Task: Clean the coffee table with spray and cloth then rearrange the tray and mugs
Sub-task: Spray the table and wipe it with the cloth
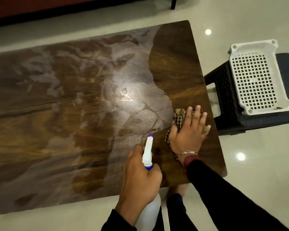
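Moisture lay in pale, streaky film across most of the long rectangular brown wood-grain desk (pixel 57 130) in the head view, with a bright ceiling-light reflection near its middle. The right end of the desk looked darker and free of streaks, the boundary between the two zones running in a wavy line from the far edge toward the near edge.

The left hand (pixel 138 179) gripped a white plastic spray bottle with a blue nozzle tip and blue collar (pixel 148 153). Its fingers (pixel 155 172) were curled round the neck just under the trigger head. The nozzle pointed away from the person over the desk's near right part, and the bottle's translucent body hung below the hand, in front of the near desk edge.

The right hand (pixel 188 130) rested flat on a crumpled brown-and-cream checked cloth (pixel 179 114) at the near right part of the desk. Its fingers (pixel 196 114) were straight and spread wide, pressing the cloth to the surface. A thin metal bracelet (pixel 187 153) circled that wrist above a maroon cuff and black sleeve.

Beside the desk's right edge stood a dark woven-pattern plastic stool (pixel 223 97), and on it sat a white perforated plastic tray (pixel 254 75). Glossy pale tiled floor (pixel 257 164) surrounded everything.
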Motion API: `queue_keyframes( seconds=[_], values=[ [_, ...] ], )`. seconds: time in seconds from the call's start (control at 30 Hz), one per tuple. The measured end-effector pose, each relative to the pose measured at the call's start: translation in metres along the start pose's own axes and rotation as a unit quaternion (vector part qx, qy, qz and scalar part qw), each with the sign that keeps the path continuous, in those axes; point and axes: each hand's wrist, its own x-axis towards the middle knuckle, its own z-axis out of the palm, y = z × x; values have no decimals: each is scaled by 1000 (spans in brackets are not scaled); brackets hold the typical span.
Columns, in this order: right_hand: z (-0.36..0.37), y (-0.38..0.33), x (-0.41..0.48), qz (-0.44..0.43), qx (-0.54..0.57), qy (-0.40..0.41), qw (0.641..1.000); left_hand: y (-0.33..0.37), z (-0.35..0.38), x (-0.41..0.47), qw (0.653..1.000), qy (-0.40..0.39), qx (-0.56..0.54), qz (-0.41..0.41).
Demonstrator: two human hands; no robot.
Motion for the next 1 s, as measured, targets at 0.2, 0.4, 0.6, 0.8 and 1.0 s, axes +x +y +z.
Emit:
queue_keyframes(
  seconds=[0.2, 0.4, 0.6, 0.8, 1.0],
  values=[
    [35, -65, -51, -184, -46, -41, 981, 19, -16, 23, 999, 13, 12, 26],
    [3, -23, 21, -49, -20, -32, 998, 32, -27, 35, 999, 14, 16, 24],
    [23, -78, 22, -91, -34, 6, 995, 46, -28, 55, 1000, 11, 15, 18],
    [25, -68, 25, -219, -50, -31, 974, 73, -23, 79, 999, 26, 15, 12],
    [-10, -82, 137, -33, 7, 3, 999, 83, -30, 101, 998, 57, -10, 0]
  ],
)
